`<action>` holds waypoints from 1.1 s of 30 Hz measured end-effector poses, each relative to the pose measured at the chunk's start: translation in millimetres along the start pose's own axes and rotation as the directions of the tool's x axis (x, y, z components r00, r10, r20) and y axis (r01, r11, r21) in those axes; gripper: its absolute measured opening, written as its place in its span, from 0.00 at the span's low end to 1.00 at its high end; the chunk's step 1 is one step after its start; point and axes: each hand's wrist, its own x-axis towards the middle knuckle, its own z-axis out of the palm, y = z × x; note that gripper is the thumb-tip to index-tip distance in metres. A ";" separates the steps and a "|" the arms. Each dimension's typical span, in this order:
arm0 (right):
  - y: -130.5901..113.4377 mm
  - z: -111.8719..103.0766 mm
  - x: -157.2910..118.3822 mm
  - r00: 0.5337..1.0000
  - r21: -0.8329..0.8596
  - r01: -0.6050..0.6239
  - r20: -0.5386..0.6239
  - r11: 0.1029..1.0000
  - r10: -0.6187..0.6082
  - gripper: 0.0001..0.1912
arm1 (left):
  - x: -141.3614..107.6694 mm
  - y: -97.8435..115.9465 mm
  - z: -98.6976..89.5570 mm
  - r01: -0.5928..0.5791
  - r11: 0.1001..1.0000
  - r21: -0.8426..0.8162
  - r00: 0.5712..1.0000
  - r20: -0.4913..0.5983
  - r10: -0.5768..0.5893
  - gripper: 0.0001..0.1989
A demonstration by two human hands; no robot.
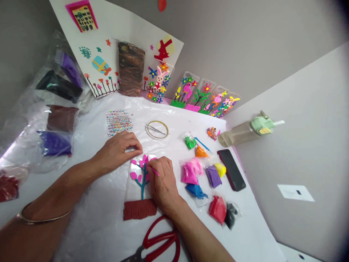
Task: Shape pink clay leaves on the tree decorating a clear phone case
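Note:
A clear phone case [131,191] lies flat in front of me. On it are a teal clay stem [143,182], pink clay petals [133,175] and a ribbed brown clay base [140,210]. My left hand [117,151] has its thumb and finger pinched at the case's top edge. Over the case's right side, my right hand [165,182] is closed around a thin pink stick [155,171], its fingertips beside the upper petals. My right hand covers part of the case and some petals. Red-handled scissors [160,242] lie just below the case, partly under my right forearm.
Bagged clay [190,173] in several colours and a phone [231,170] lie to the right, near a bottle [242,131]. Rhinestones [119,122] and a bangle [157,122] with tweezers lie beyond my hands. Decorated cases [203,95] and a board [106,32] stand behind; larger bags [62,118] are left.

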 end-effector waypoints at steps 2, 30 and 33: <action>-0.5 -0.1 -0.3 1.000 -0.002 -0.001 0.005 1.000 0.001 0.10 | 0.2 0.2 -0.1 -0.002 1.000 0.000 1.000 0.000 0.002 0.10; -5.1 -4.5 2.5 1.000 0.022 -0.003 0.024 1.000 0.003 0.09 | 0.4 -0.1 -0.2 0.004 1.000 0.002 1.000 0.003 -0.004 0.11; -6.2 -7.4 3.2 1.000 0.045 -0.012 0.009 0.999 0.012 0.09 | 0.3 -0.3 0.0 0.002 1.000 0.001 1.000 0.003 -0.002 0.10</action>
